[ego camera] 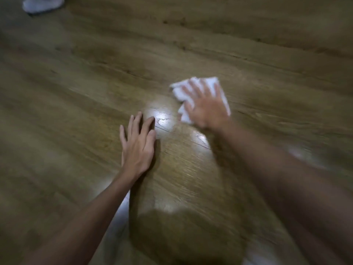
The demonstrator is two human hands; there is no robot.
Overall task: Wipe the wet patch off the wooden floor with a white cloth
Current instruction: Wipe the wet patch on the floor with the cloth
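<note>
A crumpled white cloth (193,87) lies on the wooden floor (76,92) right of centre. My right hand (205,107) presses on it with spread, straight fingers and covers most of it; the hand is blurred. A shiny wet patch (162,117) glints on the boards just left of the cloth, and a second glint (200,139) shows below my right wrist. My left hand (138,143) rests flat on the floor, fingers straight, fingertips at the edge of the wet patch.
A pale, blurred object (43,4), perhaps a shoe or a cloth, lies at the far left corner of the floor. A dark shadow (183,232) falls on the boards near the bottom centre.
</note>
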